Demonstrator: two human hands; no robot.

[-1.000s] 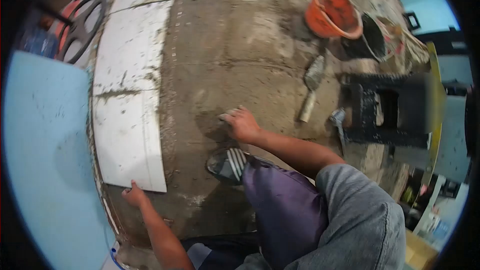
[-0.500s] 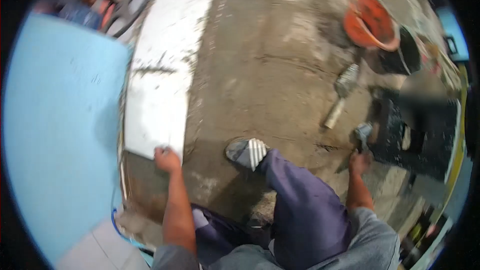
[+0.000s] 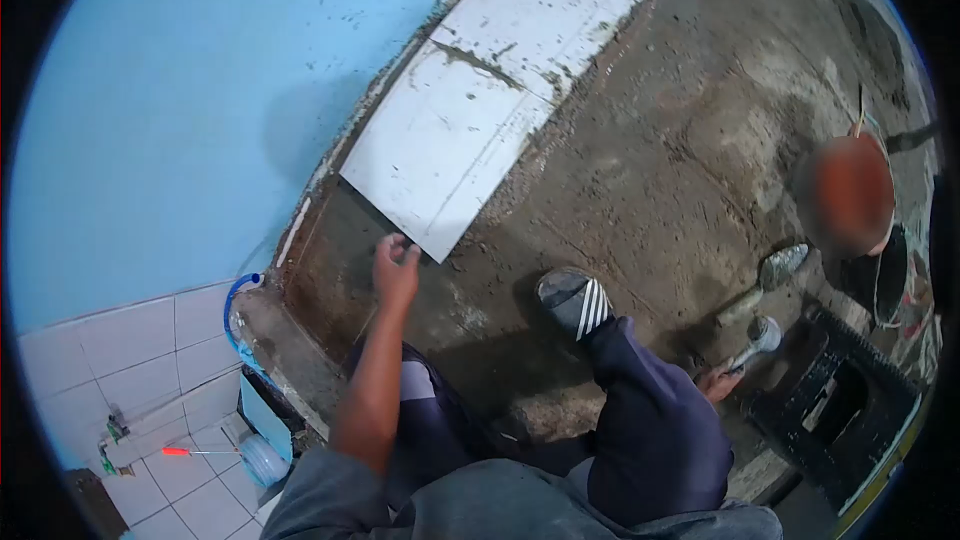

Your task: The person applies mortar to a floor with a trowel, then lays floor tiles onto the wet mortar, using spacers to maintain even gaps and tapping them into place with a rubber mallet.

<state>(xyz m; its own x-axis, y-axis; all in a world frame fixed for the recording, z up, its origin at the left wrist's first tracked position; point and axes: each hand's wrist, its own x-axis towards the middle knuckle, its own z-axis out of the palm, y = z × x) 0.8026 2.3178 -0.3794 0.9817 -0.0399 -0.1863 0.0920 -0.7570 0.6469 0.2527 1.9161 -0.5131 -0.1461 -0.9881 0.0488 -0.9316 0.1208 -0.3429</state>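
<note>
My left hand (image 3: 397, 270) is at the near edge of a white floor tile (image 3: 450, 140), the closest of a row. Its fingers are bent and drawn together by the tile edge; what they pinch, if anything, is too small to make out. A thin line runs lengthwise over the tile. Low on the right, beside my knee, my right hand (image 3: 717, 383) is closed around the handle of a mallet (image 3: 765, 333) with a pale grey, dirty head. My leg partly covers this hand. A trowel (image 3: 783, 267) with a light handle lies on the floor just beyond the mallet.
A black plastic stool (image 3: 850, 410) stands at lower right. An orange bucket (image 3: 855, 190) and a black bucket (image 3: 890, 280) are behind it. Rough mortar floor (image 3: 660, 170) spreads across the middle. A light blue wall (image 3: 200, 120) bounds the left; a screwdriver (image 3: 180, 452) lies at lower left.
The view has swung, so the tile row now slants up to the right. My left hand stays by the near tile edge. The mallet remains in my right hand, close to the stool.
</note>
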